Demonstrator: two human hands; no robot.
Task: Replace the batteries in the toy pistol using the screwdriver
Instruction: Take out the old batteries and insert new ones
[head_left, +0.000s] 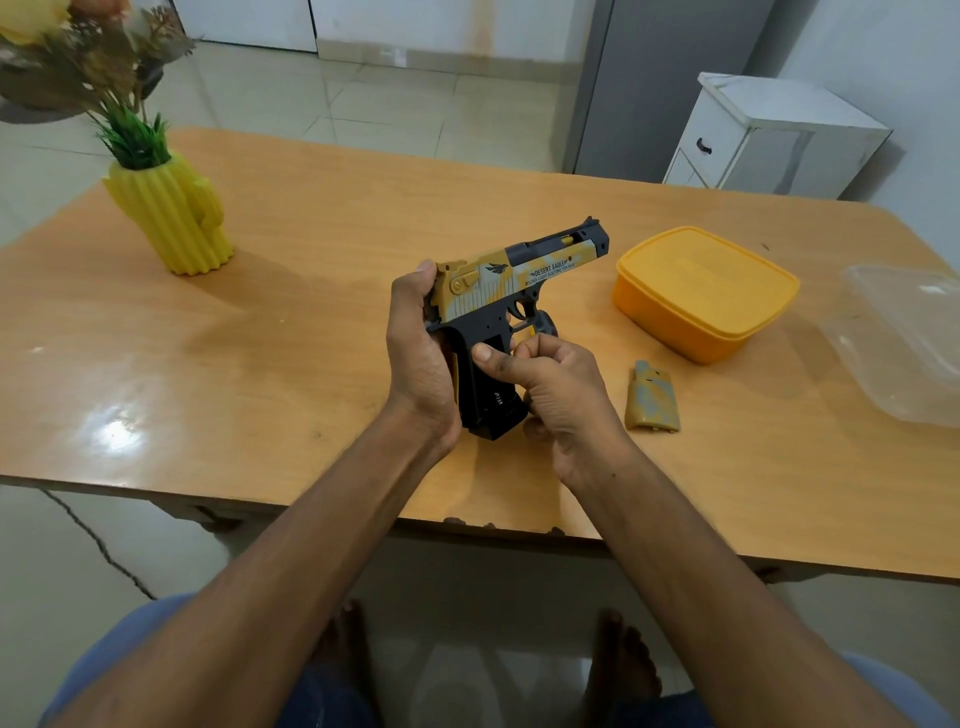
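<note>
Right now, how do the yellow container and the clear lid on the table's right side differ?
The yellow container is opaque and lies wholly in view; the clear lid is see-through and cut off by the frame's right edge. The container lies nearer the toy pistol; the lid lies farther right. Both rest on the table, untouched by either hand.

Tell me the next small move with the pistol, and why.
Probably seat the battery fully into the open grip. The left hand holds the toy pistol upright, the right hand works its thumb at the grip's exposed compartment, and the grip cover lies off on the table, waiting to be refitted.
</note>
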